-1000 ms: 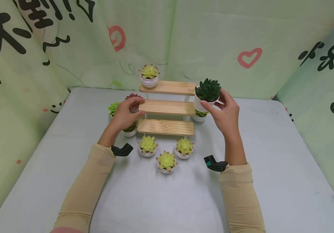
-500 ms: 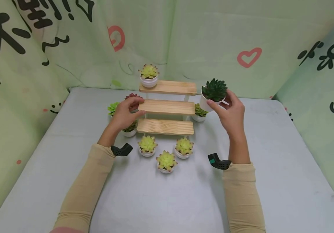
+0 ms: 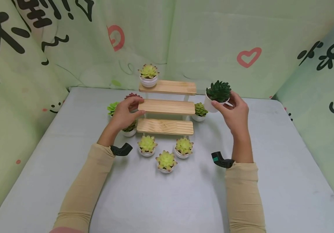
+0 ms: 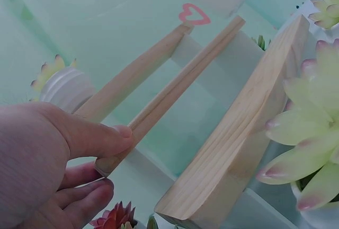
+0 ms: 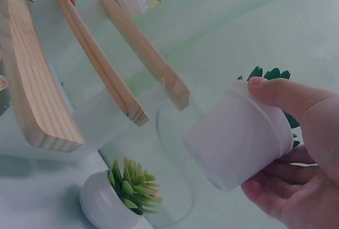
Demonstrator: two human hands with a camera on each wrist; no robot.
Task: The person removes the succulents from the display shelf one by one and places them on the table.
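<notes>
A three-tier wooden shelf [image 3: 167, 107] stands on the table. My left hand [image 3: 126, 114] pinches the left end of its middle board [image 4: 169, 95], thumb on one face and fingers on the other. To the right of the shelf, my right hand [image 3: 234, 113] grips a dark green succulent in a white pot [image 5: 241, 133] and holds it up in the air, apart from the boards. One yellow-green succulent [image 3: 148, 75] sits on the left end of the top board. Below the held pot, a small green succulent [image 3: 200, 111] stands on the table beside the shelf.
Several yellow-green succulents stand before the shelf, the nearest one [image 3: 166, 161] in the middle. Left of the shelf, partly behind my left hand, are a red succulent [image 4: 115, 216], a bright green one [image 3: 112, 108] and a darker one [image 3: 130, 128]. Printed curtains [image 3: 207, 38] surround the table.
My right hand has moved right with the dark green succulent, away from the shelf's right end, uncovering the small green succulent. My left hand stays at the middle board.
</notes>
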